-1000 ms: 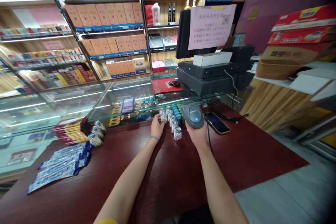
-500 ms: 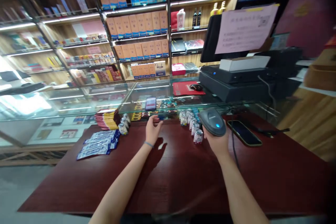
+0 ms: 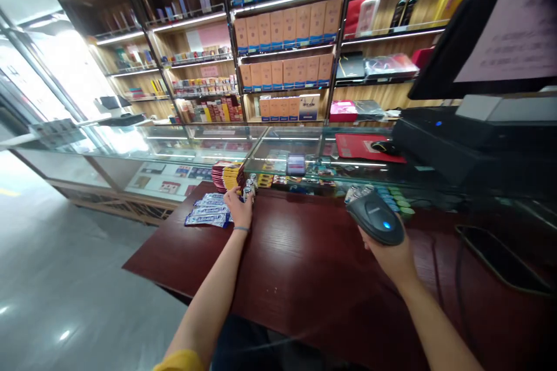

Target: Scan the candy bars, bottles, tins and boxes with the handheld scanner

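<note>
My right hand (image 3: 394, 258) is closed around the handle of a dark grey barcode scanner (image 3: 378, 219), which has a lit blue light on top. Small silvery cans (image 3: 359, 191) stand just behind it, partly hidden by it. At the left of the dark red counter, my left hand (image 3: 239, 208) has its fingers apart and curved, close beside another row of small cans (image 3: 249, 190); I see nothing held in it. Blue-and-white sachets (image 3: 208, 210) lie in an overlapping pile left of that hand. A stack of red-and-yellow packets (image 3: 227, 176) rises behind it.
A glass display case (image 3: 278, 151) borders the far edge of the dark red counter (image 3: 296, 255). On the right are a phone (image 3: 505, 255), a cable and a monitor (image 3: 456, 40). A red mat (image 3: 361, 148) with a mouse (image 3: 385, 148) lies on the glass. Shelves of boxes line the wall.
My left hand has moved left from the counter's middle to the small cans by the packet stack. The scanner stays in my right hand. The view has shifted left.
</note>
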The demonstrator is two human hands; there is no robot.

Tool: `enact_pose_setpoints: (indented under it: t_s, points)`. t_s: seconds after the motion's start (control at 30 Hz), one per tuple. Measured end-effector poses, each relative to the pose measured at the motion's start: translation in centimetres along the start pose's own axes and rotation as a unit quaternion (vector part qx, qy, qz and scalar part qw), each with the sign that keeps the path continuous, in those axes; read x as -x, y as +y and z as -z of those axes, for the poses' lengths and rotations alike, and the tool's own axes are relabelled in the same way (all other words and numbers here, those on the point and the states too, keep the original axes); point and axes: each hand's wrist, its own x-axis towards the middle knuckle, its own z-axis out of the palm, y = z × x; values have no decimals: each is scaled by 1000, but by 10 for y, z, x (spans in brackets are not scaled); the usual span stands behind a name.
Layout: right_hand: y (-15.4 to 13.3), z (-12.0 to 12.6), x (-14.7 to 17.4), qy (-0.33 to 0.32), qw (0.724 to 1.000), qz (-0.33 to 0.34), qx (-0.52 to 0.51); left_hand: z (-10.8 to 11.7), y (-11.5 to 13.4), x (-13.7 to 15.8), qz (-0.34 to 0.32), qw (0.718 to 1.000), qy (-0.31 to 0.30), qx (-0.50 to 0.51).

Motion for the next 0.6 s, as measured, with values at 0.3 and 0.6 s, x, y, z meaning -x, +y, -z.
enact_pose_setpoints:
  t_s: [0.3, 0.6]
  points:
    - [15, -28, 21, -92, 995, 22, 34, -12, -21, 7, -17, 996, -83, 17]
    - [5, -30, 33, -157, 982, 9, 108, -10, -16, 7, -17, 992, -124, 12]
